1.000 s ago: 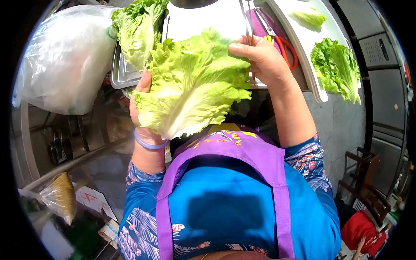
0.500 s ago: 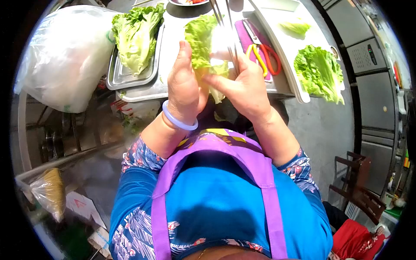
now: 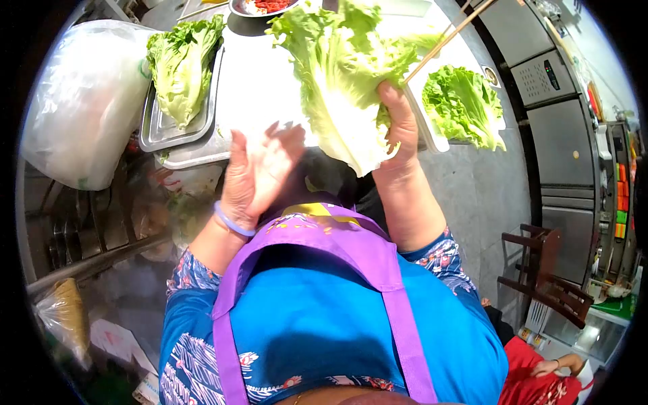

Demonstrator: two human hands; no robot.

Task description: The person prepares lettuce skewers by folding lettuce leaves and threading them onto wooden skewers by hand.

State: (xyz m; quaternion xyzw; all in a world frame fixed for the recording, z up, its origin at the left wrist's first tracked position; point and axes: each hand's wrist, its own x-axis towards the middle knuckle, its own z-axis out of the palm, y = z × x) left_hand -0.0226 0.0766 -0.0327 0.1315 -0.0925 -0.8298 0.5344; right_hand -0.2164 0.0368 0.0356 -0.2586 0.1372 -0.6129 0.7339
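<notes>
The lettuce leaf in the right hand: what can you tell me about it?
The lettuce leaf is large and bright green, with ruffled edges and a pale, thick-looking rib; glare washes out part of it. It looks thin and creased. It is held up in front of the white work surface, its stem end pointing toward the purple apron. The right hand grips its right side, while the left hand is apart from it. Whether the chopsticks touch it is unclear.

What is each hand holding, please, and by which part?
Right hand: a lettuce leaf, by the side near its base, plus chopsticks, grip hidden. Left hand: nothing.
</notes>
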